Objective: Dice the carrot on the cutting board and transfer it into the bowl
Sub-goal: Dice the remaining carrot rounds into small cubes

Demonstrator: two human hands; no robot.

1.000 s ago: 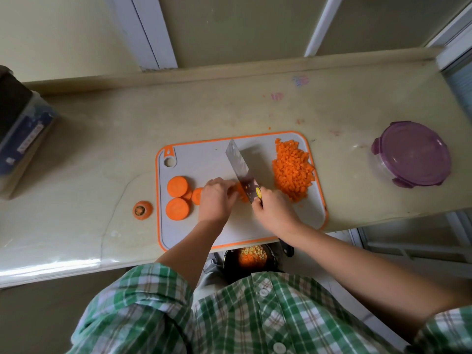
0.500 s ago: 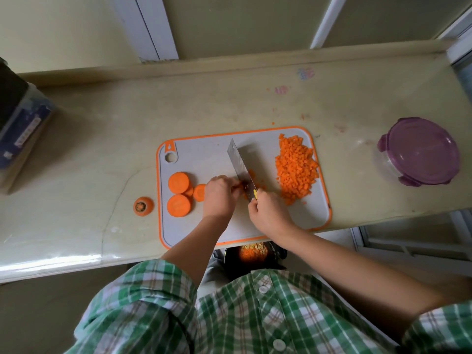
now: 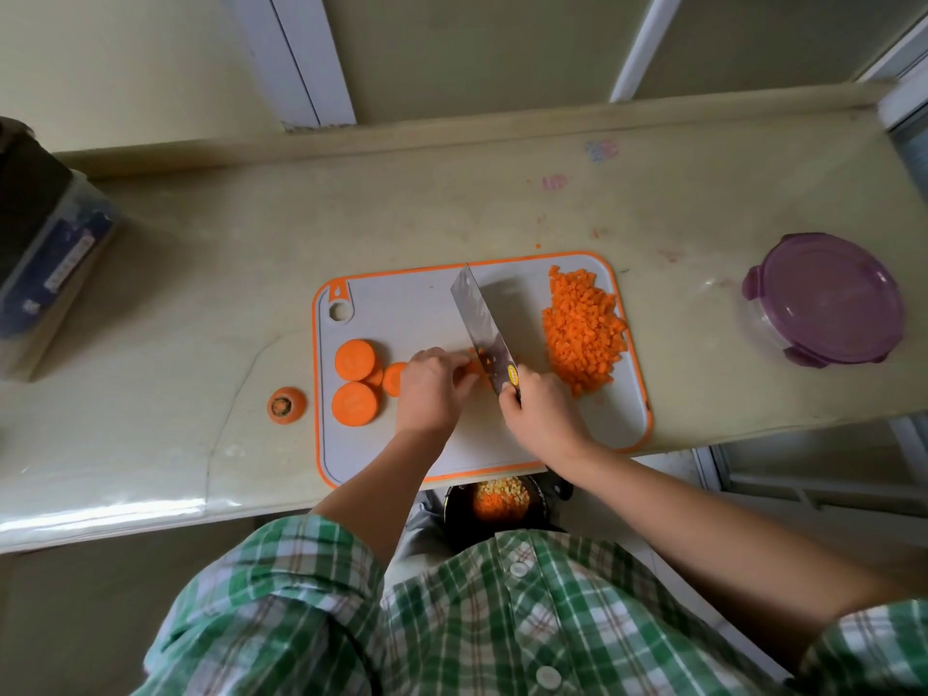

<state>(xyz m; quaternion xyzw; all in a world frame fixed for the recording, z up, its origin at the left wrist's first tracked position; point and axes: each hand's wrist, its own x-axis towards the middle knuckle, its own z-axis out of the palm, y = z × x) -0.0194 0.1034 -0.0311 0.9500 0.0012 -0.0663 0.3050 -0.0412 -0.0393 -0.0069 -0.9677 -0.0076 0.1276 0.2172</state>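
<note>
The carrot piece (image 3: 474,366) being cut is mostly hidden: only a sliver of orange peeks out between the left hand's (image 3: 432,389) curled fingertips and the cleaver (image 3: 479,324), so which way its long axis runs is anyone's guess. The cleaver's handle is swallowed by the right hand (image 3: 545,419), which is wrapped tight around it. The dark bowl (image 3: 497,499) sits below the counter's (image 3: 251,253) near edge, half covered by the cutting board (image 3: 401,313) and the green plaid shirt (image 3: 502,620), with diced bits showing inside. On the far left a box (image 3: 45,273) is cut off by the frame.

The hands sit close together mid-board, the left pinning the carrot piece, the blade right against it on its right side. The blade runs from the right hand diagonally away toward the board's far edge, leaning left. The diced pile (image 3: 582,334) lies just right of the blade, and three carrot rounds (image 3: 355,360) lie flat left of the left hand. The carrot top (image 3: 286,405) sits off the board, on the counter. A purple-lidded container (image 3: 828,303) stands well apart to the right.
</note>
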